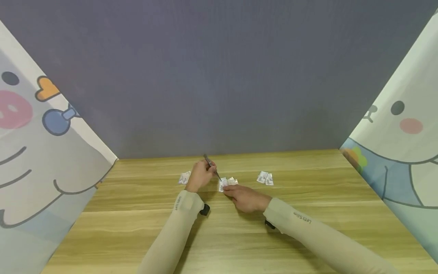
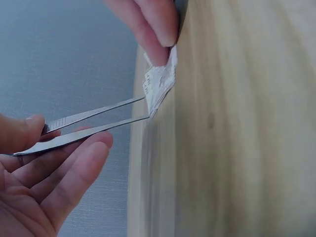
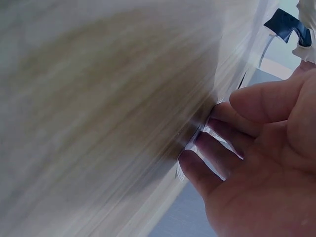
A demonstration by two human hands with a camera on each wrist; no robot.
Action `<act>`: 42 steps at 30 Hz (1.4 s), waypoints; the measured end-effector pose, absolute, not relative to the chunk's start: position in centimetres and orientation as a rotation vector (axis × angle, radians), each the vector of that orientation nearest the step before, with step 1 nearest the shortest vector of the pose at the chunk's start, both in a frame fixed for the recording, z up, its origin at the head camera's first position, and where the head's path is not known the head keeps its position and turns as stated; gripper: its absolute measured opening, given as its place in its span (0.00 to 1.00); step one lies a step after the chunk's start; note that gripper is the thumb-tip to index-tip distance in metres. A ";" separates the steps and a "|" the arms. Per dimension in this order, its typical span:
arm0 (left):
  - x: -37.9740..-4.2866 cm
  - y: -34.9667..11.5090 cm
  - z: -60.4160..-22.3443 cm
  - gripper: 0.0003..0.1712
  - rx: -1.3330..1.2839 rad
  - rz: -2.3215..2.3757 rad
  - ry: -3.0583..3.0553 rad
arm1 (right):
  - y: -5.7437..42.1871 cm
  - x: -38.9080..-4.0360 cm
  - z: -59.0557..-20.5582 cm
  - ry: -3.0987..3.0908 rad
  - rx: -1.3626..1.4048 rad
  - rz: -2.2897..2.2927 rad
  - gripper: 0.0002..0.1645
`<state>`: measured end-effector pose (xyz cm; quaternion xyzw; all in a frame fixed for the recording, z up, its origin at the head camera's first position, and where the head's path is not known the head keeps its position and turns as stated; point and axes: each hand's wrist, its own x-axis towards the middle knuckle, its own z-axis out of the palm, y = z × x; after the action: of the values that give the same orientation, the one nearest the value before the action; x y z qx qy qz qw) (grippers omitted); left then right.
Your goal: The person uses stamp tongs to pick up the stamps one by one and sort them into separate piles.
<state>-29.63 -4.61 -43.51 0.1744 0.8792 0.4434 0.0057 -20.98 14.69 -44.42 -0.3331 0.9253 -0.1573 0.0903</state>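
My left hand [image 1: 201, 176] holds a pair of metal tweezers [image 1: 211, 165] between thumb and fingers. In the left wrist view the two tweezer arms [image 2: 106, 127] stand apart, their tips right at the edge of small white printed packets [image 2: 160, 81]. On the table, these packets [image 1: 222, 184] lie in an overlapping group in front of me. From the right, my right hand [image 1: 249, 198] reaches over them and its fingertips rest on the packets. Its fingers [image 3: 210, 153] are extended in the right wrist view, with packet edges showing beneath them.
Two similar packets [image 1: 265, 178] lie to the right, and more white packets [image 1: 184, 177] lie left, partly behind my left hand. The wooden table [image 1: 137, 213] meets a grey panel [image 1: 219, 83] at the back. Cartoon-printed sheets [image 1: 393, 152] stand on both sides.
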 end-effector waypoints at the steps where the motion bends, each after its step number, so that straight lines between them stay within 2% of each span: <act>1: -29.7 -4.7 -43.5 0.06 0.543 1.380 2.750 | 14.7 -21.0 -44.4 2.752 -0.997 -0.466 0.24; 14: -30.3 -5.0 -44.0 0.05 0.578 1.347 2.761 | 14.9 -21.0 -44.6 2.739 -1.003 -0.460 0.24; 21: -30.5 -5.2 -44.2 0.06 0.689 1.391 2.668 | 15.0 -20.9 -44.8 2.748 -0.997 -0.478 0.24; 29: -30.7 -5.6 -43.8 0.05 0.663 1.422 2.528 | 15.0 -21.0 -44.7 2.749 -1.014 -0.475 0.24; 42: -31.0 -5.4 -43.9 0.08 0.754 1.440 2.421 | 15.2 -21.1 -45.0 2.755 -1.085 -0.478 0.25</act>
<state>-31.02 -5.42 -43.87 0.2570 0.8249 0.4907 0.1124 -21.10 15.21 -44.95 -0.3608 0.9162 -0.1590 0.0711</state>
